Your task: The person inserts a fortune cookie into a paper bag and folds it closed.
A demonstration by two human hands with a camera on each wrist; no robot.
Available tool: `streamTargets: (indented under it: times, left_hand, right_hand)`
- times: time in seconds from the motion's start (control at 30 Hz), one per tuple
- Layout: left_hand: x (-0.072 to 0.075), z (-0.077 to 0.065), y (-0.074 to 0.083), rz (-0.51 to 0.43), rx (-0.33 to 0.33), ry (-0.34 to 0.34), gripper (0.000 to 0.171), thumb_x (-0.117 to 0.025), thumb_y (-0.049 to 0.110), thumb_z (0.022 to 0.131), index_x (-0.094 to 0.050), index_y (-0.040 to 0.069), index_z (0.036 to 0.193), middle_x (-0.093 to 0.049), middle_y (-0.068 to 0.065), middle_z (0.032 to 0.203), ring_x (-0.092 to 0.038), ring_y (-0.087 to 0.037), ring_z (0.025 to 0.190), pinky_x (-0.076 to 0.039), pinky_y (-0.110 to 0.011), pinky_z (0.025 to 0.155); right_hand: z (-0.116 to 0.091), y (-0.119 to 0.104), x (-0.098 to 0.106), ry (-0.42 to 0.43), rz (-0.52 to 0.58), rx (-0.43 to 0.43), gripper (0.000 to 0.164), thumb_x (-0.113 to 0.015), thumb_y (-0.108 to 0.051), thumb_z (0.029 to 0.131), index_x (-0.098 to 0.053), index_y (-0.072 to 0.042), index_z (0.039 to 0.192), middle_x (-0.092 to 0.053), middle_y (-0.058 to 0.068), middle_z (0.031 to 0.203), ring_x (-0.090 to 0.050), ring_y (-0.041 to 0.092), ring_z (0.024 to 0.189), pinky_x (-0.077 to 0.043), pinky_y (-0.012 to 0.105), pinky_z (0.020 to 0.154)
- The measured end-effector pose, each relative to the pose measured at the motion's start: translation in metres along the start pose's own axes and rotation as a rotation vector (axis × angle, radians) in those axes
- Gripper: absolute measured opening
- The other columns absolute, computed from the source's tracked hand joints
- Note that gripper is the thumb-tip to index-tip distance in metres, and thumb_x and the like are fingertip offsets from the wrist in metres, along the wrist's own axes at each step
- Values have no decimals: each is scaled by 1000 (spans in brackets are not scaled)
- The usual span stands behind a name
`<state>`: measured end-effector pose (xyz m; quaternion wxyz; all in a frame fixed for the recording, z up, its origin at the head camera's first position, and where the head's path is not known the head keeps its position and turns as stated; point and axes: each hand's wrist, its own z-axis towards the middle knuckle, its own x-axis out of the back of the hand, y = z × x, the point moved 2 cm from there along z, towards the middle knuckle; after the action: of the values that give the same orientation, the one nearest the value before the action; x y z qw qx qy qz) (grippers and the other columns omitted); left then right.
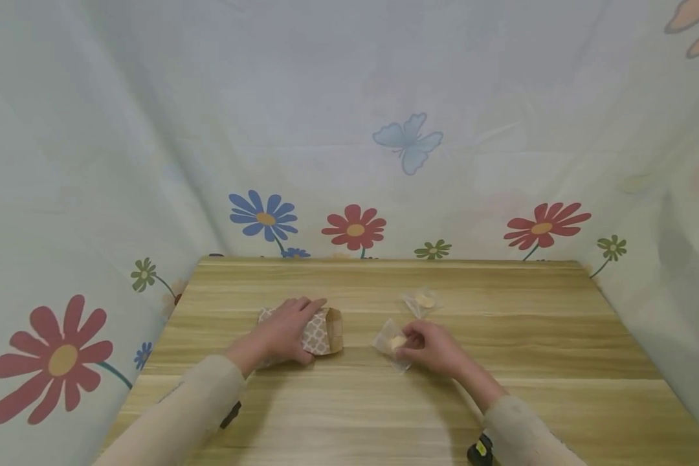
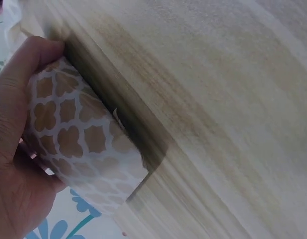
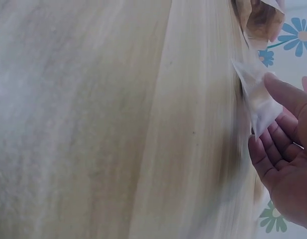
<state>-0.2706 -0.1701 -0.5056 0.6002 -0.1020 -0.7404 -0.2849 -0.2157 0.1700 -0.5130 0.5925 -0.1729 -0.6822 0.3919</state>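
A brown paper bag with a white lattice pattern lies on its side on the table, its mouth facing right. My left hand grips it from above, thumb on the near side and fingers over the far side. In the left wrist view the patterned bag fills the hand's grasp. My right hand pinches a small clear packet with a pale yellowish piece inside, close to the bag's mouth. The right wrist view shows the packet between thumb and fingers.
A second clear packet with a similar pale piece lies beyond the right hand. The wood-grain table is backed by a light curtain printed with flowers and a butterfly. Black wrist straps show at the sleeves.
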Motion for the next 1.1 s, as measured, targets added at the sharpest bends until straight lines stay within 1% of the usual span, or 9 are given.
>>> streamTargets:
  times: [0.23, 0.33, 0.4, 0.5, 0.63, 0.77, 0.87, 1.03, 1.1]
  left_hand:
    - [1, -2, 0, -22, -21, 32, 120, -97, 33, 67, -34, 17, 167, -54, -8, 150, -47, -35, 142, -38, -53, 122]
    - [2, -2, 1, -26, -36, 60, 119, -97, 33, 67, -35, 16, 167, -56, -8, 147, -49, -34, 138, -41, -53, 120]
    - [2, -3, 2, -19, -55, 76, 118, -96, 33, 68, -35, 14, 166, -57, -9, 145, -51, -34, 135, -43, -53, 118]
    - [2, -3, 2, -13, -67, 88, 116, -96, 32, 68, -36, 13, 165, -57, -8, 142, -52, -33, 133, -43, -52, 117]
    - [-1, -2, -1, -10, -56, 71, 119, -96, 33, 67, -34, 15, 167, -56, -7, 143, -50, -33, 135, -42, -52, 119]
    - [-2, -2, -1, -15, -54, 56, 121, -97, 33, 67, -33, 16, 168, -55, -7, 145, -49, -33, 138, -40, -51, 121]
    - [-2, -3, 0, -27, -57, 40, 121, -97, 31, 67, -31, 17, 168, -54, -8, 147, -48, -33, 140, -34, -53, 125]
    - [-3, -3, 0, -43, -65, 22, 122, -96, 27, 66, -30, 15, 168, -53, -10, 148, -47, -35, 143, -21, -58, 130]
    - [-3, -3, 0, -44, -64, 20, 122, -96, 26, 66, -30, 15, 169, -53, -11, 148, -47, -35, 143, -19, -59, 130]
  right_hand:
    - [-2, 2, -3, 5, 6, 85, 9, -79, -14, 97, -75, -6, 101, -75, 1, 94, -68, 12, 86, -57, 27, 78]
    - [-2, 5, -6, 2, 3, 94, 4, -77, -13, 98, -77, -9, 99, -76, -1, 94, -68, 10, 86, -57, 27, 78]
    - [-2, 5, -8, 3, 7, 86, 4, -77, -14, 99, -78, -9, 99, -76, -2, 94, -68, 10, 86, -58, 27, 78]
    - [1, 5, -8, 10, 14, 57, 10, -77, -19, 99, -79, -10, 102, -76, -3, 95, -69, 10, 88, -58, 28, 79]
    - [7, 1, -8, 1, 41, 15, 22, -80, -26, 98, -79, -6, 107, -78, 1, 98, -72, 13, 89, -59, 28, 80]
    - [10, -3, -10, -19, 63, -4, 28, -82, -26, 96, -77, -2, 108, -79, 5, 99, -73, 15, 89, -61, 29, 80]
    - [12, -3, -13, -36, 70, 6, 26, -83, -23, 95, -77, -1, 106, -78, 6, 98, -73, 15, 88, -61, 29, 79]
    - [15, -6, -19, -70, 76, 30, 19, -83, -16, 93, -75, -2, 102, -76, 5, 95, -71, 14, 87, -60, 26, 77]
    - [15, -8, -20, -78, 75, 34, 17, -83, -13, 92, -74, -2, 101, -76, 4, 94, -70, 14, 86, -60, 25, 77]
